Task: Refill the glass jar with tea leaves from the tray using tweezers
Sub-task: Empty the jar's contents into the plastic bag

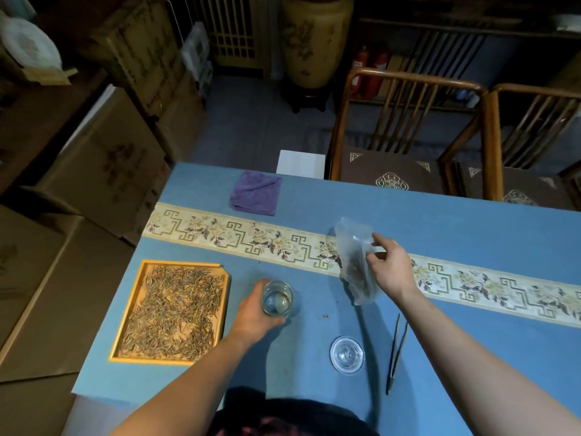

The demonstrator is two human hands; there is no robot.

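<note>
Two hands busy: my left hand [254, 313] grips the fragile, slippery glass jar [277, 298] mid-wall; right hand [388, 262] pinches a limp plastic bag [355, 262]; tweezers [397, 350] lie untouched.

We count one tray [224, 313] of tea leaves [176, 309]; one glass jar [277, 298]; one glass lid [347, 354]; one pair of tweezers [396, 354]; one plastic bag [356, 262]; one purple cloth [256, 191]; two chairs [405, 130], [534, 143]; two hands [254, 313], [390, 262].

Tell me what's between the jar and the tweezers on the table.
In the head view, the glass lid lies between the jar and the tweezers, nearer the tweezers.
</note>
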